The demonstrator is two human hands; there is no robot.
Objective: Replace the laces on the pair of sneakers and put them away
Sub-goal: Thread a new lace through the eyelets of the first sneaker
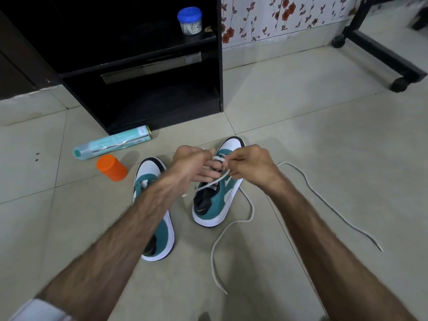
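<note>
Where pale floor tiles (301,117) spread, a black cabinet (162,100) stands.

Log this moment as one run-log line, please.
stage: lacing right sneaker | both hands on white lace | left sneaker unlaced | loose lace on floor

Open tile (312,126) right of sneakers; orange cup (112,167), spray can (113,145) crowd left; cabinet (150,89) ahead
</note>
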